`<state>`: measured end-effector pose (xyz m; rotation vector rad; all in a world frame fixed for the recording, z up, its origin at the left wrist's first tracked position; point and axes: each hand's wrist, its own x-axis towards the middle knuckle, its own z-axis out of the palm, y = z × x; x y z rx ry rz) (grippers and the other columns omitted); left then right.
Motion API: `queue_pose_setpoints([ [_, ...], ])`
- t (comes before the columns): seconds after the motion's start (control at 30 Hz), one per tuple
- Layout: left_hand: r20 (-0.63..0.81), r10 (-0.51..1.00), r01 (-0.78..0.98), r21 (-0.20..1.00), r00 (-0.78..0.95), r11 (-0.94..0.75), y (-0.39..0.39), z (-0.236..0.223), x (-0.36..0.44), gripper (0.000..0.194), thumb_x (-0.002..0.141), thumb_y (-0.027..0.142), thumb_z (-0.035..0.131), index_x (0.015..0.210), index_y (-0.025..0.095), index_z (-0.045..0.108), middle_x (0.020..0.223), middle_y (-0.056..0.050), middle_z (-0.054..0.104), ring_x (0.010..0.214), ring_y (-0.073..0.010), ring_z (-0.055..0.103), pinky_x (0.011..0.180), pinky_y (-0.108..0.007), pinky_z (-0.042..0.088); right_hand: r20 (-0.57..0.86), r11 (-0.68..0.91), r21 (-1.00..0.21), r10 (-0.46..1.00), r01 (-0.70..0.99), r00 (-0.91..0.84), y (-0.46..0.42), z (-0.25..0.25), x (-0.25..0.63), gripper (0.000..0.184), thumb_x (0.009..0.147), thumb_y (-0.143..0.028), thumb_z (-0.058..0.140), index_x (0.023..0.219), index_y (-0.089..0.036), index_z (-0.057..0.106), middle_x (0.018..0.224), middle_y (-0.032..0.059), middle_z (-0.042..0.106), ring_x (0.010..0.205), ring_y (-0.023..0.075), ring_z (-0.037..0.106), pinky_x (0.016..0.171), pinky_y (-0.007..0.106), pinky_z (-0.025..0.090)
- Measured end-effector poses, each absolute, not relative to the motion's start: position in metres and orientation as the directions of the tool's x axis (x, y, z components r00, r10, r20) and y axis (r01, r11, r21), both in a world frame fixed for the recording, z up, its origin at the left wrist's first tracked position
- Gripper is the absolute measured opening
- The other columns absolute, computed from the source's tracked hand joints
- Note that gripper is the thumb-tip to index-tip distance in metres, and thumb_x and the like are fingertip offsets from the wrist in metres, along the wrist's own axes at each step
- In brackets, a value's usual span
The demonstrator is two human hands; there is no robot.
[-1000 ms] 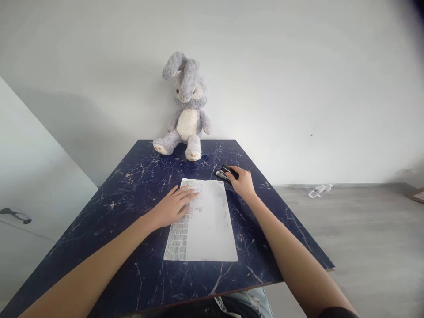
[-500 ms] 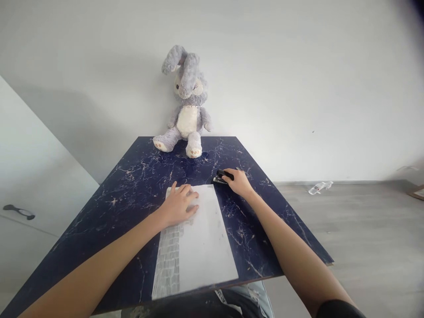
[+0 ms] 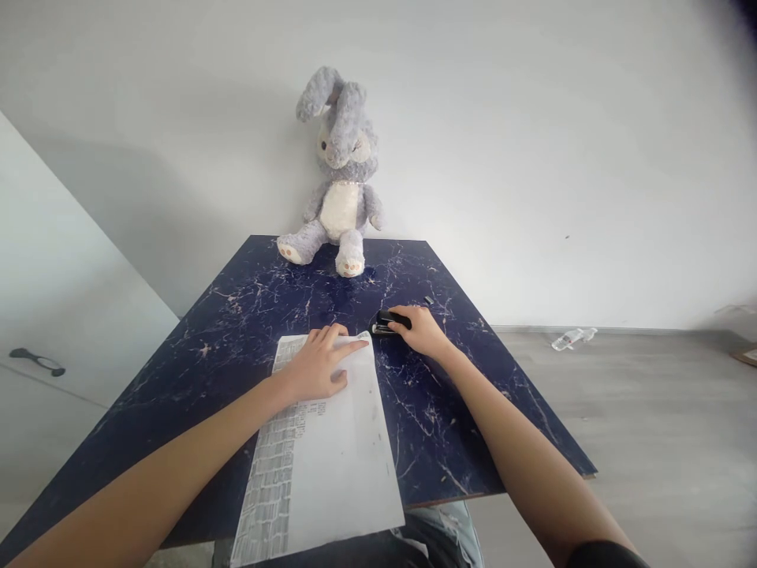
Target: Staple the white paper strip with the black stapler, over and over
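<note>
My left hand [image 3: 319, 361] lies spread over the upper part of a printed sheet of paper [image 3: 337, 473], its index finger reaching toward the top right corner. That corner lifts slightly beside the front end of a black stapler [image 3: 391, 322]. My right hand [image 3: 421, 331] grips the stapler from the right, thumb and fingers around it. Whether the paper's corner sits between the stapler's jaws I cannot tell. The sheet's lower end hangs past the table's near edge, above my lap.
A grey plush rabbit [image 3: 343, 189] sits at the far end of the dark blue marbled table [image 3: 236, 315], against the wall. A small dark piece [image 3: 429, 300] lies beyond my right hand. On the floor to the right is a clear plastic item [image 3: 573, 339]. A white door with a dark handle [image 3: 36, 361] stands left.
My left hand has drawn the paper toward me and to the left, past the near edge. The stapler, in my right hand, has moved left and nearer, up to the paper's top right corner.
</note>
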<state>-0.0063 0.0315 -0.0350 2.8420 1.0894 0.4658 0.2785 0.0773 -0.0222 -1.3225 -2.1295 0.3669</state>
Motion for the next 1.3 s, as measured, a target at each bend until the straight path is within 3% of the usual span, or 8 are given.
queue_pose_setpoints([
  [0.17, 0.278, 0.632, 0.616, 0.154, 0.724, -0.773, 0.036, -0.038, -0.007, 0.063, 0.086, 0.023, 0.06, 0.148, 0.034, 0.052, 0.146, -0.012, 0.042, 0.131, -0.0362, 0.045, 0.107, -0.057, 0.036, 0.301, 0.514, -0.573, 0.857, 0.639, -0.419, 0.071, -0.018, 0.273, 0.025, 0.093, -0.023, 0.064, 0.116, -0.021, 0.075, 0.109, 0.007, 0.077, 0.093, 0.0235, 0.071, 0.084, 0.033, 0.051],
  [0.4, 0.165, 0.634, 0.616, 0.148, 0.756, -0.774, 0.038, -0.043, -0.011, 0.065, 0.092, 0.023, 0.053, 0.154, 0.038, 0.042, 0.165, -0.007, 0.03, 0.142, -0.037, 0.037, 0.111, -0.061, 0.032, 0.313, 0.529, -0.525, 0.849, 0.667, -0.426, 0.069, -0.018, 0.27, 0.023, 0.092, -0.02, 0.063, 0.113, -0.02, 0.074, 0.104, 0.0074, 0.077, 0.092, 0.0238, 0.07, 0.084, 0.033, 0.048],
  [0.87, 0.158, 0.622, 0.593, 0.197, 0.767, -0.781, 0.035, -0.045, -0.005, 0.071, 0.092, 0.022, 0.054, 0.156, 0.045, 0.038, 0.167, -0.001, 0.03, 0.143, -0.039, 0.036, 0.113, -0.062, 0.031, 0.281, 0.537, -0.519, 0.842, 0.665, -0.461, 0.063, -0.014, 0.262, 0.022, 0.097, -0.026, 0.057, 0.114, -0.019, 0.068, 0.108, 0.0071, 0.074, 0.096, 0.0222, 0.066, 0.085, 0.03, 0.045],
  [0.97, 0.155, 0.621, 0.594, 0.189, 0.768, -0.782, 0.035, -0.046, -0.004, 0.072, 0.091, 0.021, 0.054, 0.157, 0.044, 0.038, 0.168, -0.002, 0.029, 0.144, -0.0389, 0.035, 0.113, -0.062, 0.03, 0.295, 0.518, -0.502, 0.855, 0.692, -0.427, 0.061, -0.015, 0.254, 0.025, 0.102, -0.036, 0.05, 0.107, -0.02, 0.068, 0.103, 0.0058, 0.074, 0.091, 0.0202, 0.066, 0.081, 0.028, 0.043],
  [1.07, 0.154, 0.623, 0.598, 0.179, 0.767, -0.781, 0.036, -0.046, -0.004, 0.07, 0.09, 0.022, 0.055, 0.156, 0.043, 0.04, 0.167, -0.002, 0.031, 0.144, -0.0387, 0.036, 0.113, -0.062, 0.03, 0.307, 0.481, -0.466, 0.875, 0.743, -0.374, 0.061, -0.018, 0.247, 0.04, 0.108, -0.043, 0.038, 0.092, -0.021, 0.067, 0.09, 0.0037, 0.072, 0.081, 0.0177, 0.064, 0.073, 0.026, 0.039],
  [1.3, 0.188, 0.616, 0.586, 0.192, 0.765, -0.787, 0.04, -0.05, -0.002, 0.071, 0.088, 0.019, 0.054, 0.155, 0.043, 0.043, 0.165, -0.002, 0.036, 0.142, -0.0387, 0.039, 0.111, -0.062, 0.032, 0.301, 0.394, -0.359, 0.907, 0.846, -0.295, 0.062, -0.018, 0.24, 0.045, 0.11, -0.043, 0.035, 0.08, -0.022, 0.062, 0.086, 0.0026, 0.072, 0.077, 0.0159, 0.063, 0.068, 0.025, 0.034],
])
